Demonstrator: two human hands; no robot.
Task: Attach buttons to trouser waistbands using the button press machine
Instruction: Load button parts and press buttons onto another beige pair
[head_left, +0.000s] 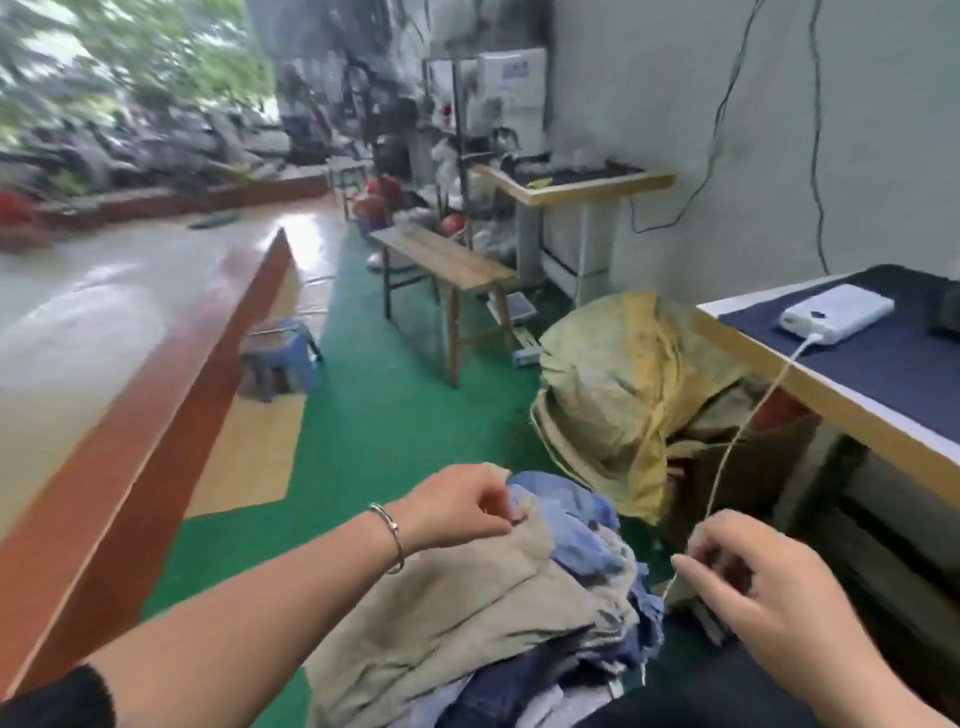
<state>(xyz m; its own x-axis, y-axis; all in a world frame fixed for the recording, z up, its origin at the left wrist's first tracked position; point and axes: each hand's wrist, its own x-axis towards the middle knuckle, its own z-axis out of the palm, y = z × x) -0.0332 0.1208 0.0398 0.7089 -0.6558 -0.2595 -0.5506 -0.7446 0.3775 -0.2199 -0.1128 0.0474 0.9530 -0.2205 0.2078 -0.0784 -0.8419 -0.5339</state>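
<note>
Two bare hands reached over a heap of folded trousers (467, 613) at the bottom centre of the frame, khaki cloth on top with blue and navy pieces beneath. The left hand (457, 506), a thin silver bangle (392, 538) on its wrist, pinched the upper edge of the khaki trousers between thumb and fingertips. The right hand (753, 582), at lower right, had its fingers curled around a thin white cable (743, 431); that cable ran up to a white rectangular power bank (836, 312) lying on the navy-covered tabletop (883, 374) at the right edge. Just left of that tabletop sat a bulging yellow-green sack (623, 395) on the green floor (389, 426). Further back, near the centre, stood a long wooden bench (447, 260), and behind it a pale machine table (576, 189) against the grey wall. A small blue plastic stool (283, 358) stood at centre left. The background was blurred, so no button press could be told apart.
</note>
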